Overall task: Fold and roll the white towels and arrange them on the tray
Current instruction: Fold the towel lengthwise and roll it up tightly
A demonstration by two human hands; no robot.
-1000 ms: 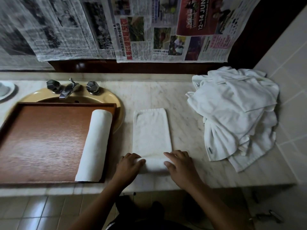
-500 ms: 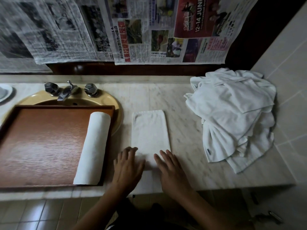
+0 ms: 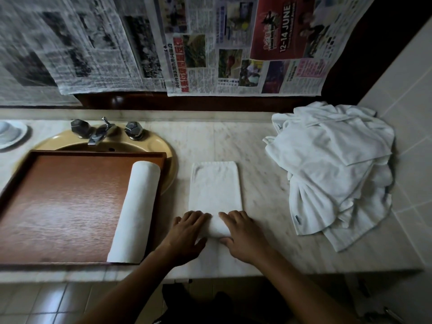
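A white towel [image 3: 215, 183], folded into a long strip, lies on the marble counter [image 3: 261, 195], and its near end is rolled up. My left hand [image 3: 187, 232] and my right hand [image 3: 244, 232] sit side by side on that roll. On both, the fingers curve over its top and the thumb is on its near side. A finished rolled towel [image 3: 135, 211] lies along the right edge of the brown wooden tray [image 3: 65, 206], to the left of my hands.
A heap of loose white towels [image 3: 332, 164] fills the counter's right end against the tiled wall [image 3: 409, 113]. The tray lies over a yellow sink [image 3: 161, 146] with a metal tap [image 3: 98, 134]. A white dish [image 3: 9, 134] sits far left. Newspaper [image 3: 210, 43] hangs behind.
Half a second ago both hands lay flat on the towel's near end; now their fingers curl over the roll again. The roll sits slightly further up the strip.
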